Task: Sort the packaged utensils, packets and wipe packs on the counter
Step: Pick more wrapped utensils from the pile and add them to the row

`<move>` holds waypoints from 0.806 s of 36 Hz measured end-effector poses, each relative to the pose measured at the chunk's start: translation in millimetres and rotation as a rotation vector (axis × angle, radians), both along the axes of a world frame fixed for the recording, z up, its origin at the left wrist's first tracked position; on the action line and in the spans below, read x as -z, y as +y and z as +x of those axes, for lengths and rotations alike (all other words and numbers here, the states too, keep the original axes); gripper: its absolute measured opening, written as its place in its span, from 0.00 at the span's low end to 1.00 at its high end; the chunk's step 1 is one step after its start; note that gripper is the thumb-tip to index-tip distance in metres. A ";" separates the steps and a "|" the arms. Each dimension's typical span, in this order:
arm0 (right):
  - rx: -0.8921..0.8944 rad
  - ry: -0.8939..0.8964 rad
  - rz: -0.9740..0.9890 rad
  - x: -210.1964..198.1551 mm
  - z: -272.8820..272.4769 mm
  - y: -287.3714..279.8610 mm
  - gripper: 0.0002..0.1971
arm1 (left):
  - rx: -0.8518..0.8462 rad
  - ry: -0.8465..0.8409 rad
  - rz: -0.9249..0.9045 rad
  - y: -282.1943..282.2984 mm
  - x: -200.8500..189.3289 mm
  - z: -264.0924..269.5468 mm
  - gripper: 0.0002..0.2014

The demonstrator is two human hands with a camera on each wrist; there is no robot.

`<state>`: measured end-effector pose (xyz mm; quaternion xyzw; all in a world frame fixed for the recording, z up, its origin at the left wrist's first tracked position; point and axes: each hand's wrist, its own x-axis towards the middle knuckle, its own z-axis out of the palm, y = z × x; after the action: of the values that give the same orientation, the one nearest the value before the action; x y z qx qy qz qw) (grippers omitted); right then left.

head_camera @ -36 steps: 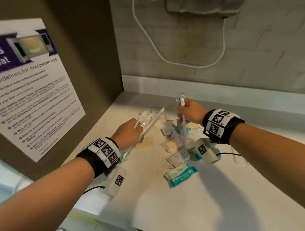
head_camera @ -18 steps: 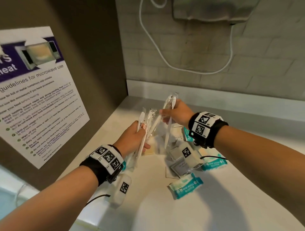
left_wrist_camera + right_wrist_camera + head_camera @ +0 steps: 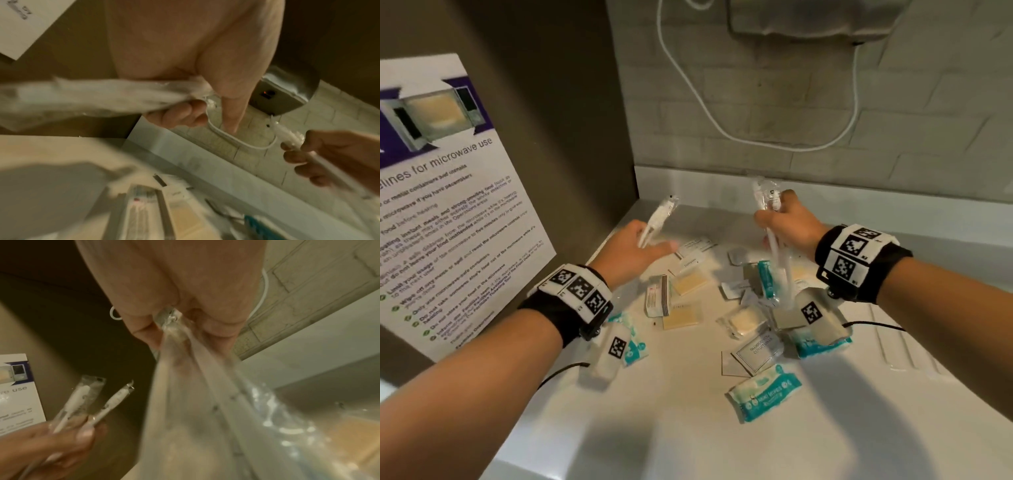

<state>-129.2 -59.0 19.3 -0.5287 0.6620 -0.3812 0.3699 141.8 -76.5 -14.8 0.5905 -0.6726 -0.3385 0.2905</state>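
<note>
A shared pantry corner is shown: microwave-use guidelines poster (image 3: 445, 192) on the side panel, white counter (image 3: 688, 428), tiled wall (image 3: 808, 113).

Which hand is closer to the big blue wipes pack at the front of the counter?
The right hand. It is up behind the blue wipes pack, only slightly to its right, gripping wrapped utensils. The left hand is further away, off to the pack's left.
</note>
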 end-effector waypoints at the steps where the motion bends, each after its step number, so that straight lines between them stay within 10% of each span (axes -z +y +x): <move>1: -0.001 0.054 0.007 1.3 -3.3 1.5 0.31 | 0.013 -0.064 0.002 0.2 2.3 -1.2 0.25; 6: -0.011 0.170 -0.005 7.1 -22.9 11.8 0.14 | 0.281 -0.271 0.079 18.3 14.6 -41.2 0.26; 16: 0.181 0.147 -0.014 2.2 -72.6 34.9 0.11 | 0.562 -0.375 0.102 37.3 49.2 -142.4 0.40; 29: 0.145 0.074 0.128 33.0 -89.7 66.6 0.11 | 0.504 -0.664 -0.002 -11.2 47.4 -99.5 0.07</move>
<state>-218.9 7.5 -13.7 -0.4686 0.7348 -0.3438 0.3496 42.3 -87.7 -62.2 0.4843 -0.8535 -0.1893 -0.0334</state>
